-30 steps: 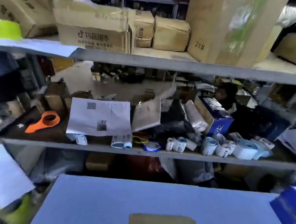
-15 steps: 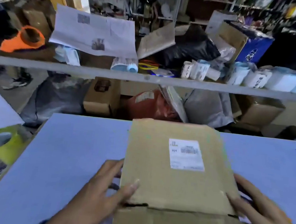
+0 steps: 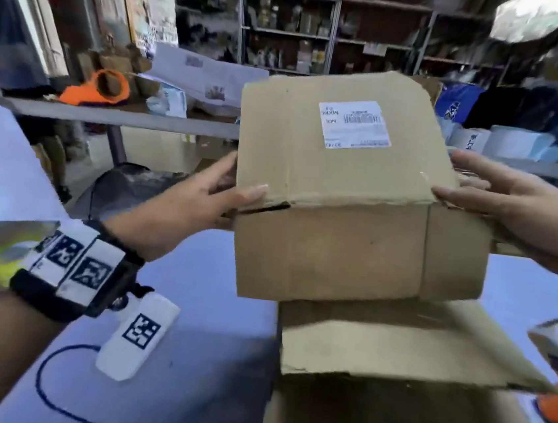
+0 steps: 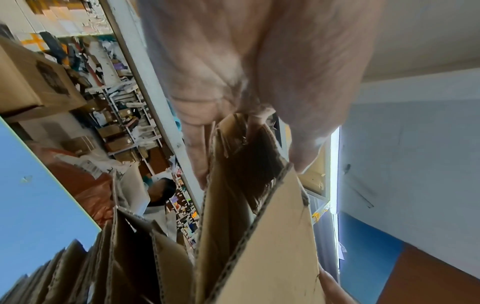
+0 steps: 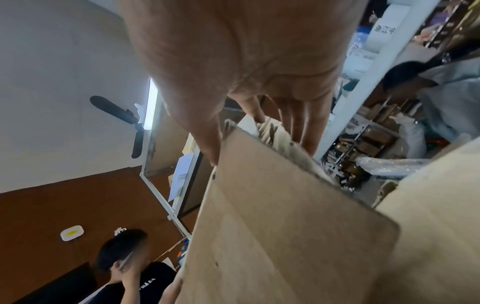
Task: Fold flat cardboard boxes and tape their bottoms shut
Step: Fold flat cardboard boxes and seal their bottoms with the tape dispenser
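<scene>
Brown corrugated cardboard fills the middle of the scene: a flat cardboard box [image 3: 351, 198] is held up above a pale blue table [image 3: 198, 306], between a person's two hands. The left hand [image 3: 199, 199] grips the box's left edge, thumb laid on the upper face near the fold line and fingers tucked behind; the left wrist view shows those fingers [image 4: 197, 148] closed round the fluted edge of the board [image 4: 249, 216]. The right hand [image 3: 509, 204] holds the opposite edge, thumb on top and fingers reaching behind the panel; the right wrist view shows the thumb [image 5: 205, 131] on one face of the box [image 5: 283, 230] and the fingers on the other. A white shipping label [image 3: 354, 124] sits on the upper flap, which tilts away from the wearer. Below the held box, more flattened cardboard [image 3: 404, 348] lies stacked on the table. A white tagged device [image 3: 137, 334] with a blue cable lies on the table by the left forearm, which wears a black band [image 3: 71, 272] with printed markers. An orange tape dispenser [image 3: 99, 87] rests on the metal shelf [image 3: 125, 117] behind, well apart from both hands.
</scene>
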`<state>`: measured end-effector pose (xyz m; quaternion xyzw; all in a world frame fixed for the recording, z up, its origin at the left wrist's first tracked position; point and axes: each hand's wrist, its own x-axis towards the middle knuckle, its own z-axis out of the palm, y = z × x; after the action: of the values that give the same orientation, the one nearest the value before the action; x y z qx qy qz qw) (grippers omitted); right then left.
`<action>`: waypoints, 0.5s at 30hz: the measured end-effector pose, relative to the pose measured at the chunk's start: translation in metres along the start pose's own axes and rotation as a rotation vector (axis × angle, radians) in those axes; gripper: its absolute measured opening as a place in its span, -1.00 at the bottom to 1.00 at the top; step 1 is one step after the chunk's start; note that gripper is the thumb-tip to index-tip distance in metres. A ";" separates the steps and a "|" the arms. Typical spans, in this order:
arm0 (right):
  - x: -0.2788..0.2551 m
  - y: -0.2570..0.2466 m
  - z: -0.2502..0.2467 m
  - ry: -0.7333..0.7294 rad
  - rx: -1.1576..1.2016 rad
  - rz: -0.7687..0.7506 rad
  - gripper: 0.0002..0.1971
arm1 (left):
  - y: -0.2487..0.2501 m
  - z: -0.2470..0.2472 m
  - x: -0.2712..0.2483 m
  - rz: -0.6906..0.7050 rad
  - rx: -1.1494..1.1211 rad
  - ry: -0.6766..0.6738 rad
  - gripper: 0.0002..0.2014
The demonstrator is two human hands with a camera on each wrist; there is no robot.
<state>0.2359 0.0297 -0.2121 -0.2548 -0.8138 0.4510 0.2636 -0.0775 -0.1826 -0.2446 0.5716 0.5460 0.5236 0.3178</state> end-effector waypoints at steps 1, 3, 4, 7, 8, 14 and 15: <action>-0.002 -0.010 0.002 -0.012 -0.026 0.006 -0.29 | 0.005 0.000 -0.006 0.008 0.020 -0.002 -0.47; -0.007 -0.028 0.007 -0.050 -0.074 0.022 -0.33 | 0.016 -0.001 -0.019 0.014 0.069 -0.016 -0.42; -0.011 -0.036 0.011 -0.061 -0.100 0.032 -0.33 | 0.021 -0.001 -0.026 0.014 0.086 -0.017 -0.36; -0.025 -0.057 0.026 -0.041 -0.123 0.037 -0.28 | 0.035 0.001 -0.046 0.046 0.135 0.042 -0.20; -0.029 -0.063 0.030 -0.025 -0.127 0.027 -0.29 | 0.040 0.001 -0.053 0.070 0.163 0.077 -0.19; -0.051 -0.102 0.055 -0.036 -0.098 -0.033 -0.01 | 0.058 -0.002 -0.091 0.261 0.233 0.266 -0.33; -0.055 -0.108 0.059 -0.038 -0.095 -0.041 -0.01 | 0.061 -0.004 -0.099 0.292 0.252 0.298 -0.36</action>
<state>0.2178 -0.0917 -0.1563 -0.2416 -0.8442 0.4112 0.2448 -0.0489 -0.2901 -0.2110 0.5962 0.5594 0.5702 0.0807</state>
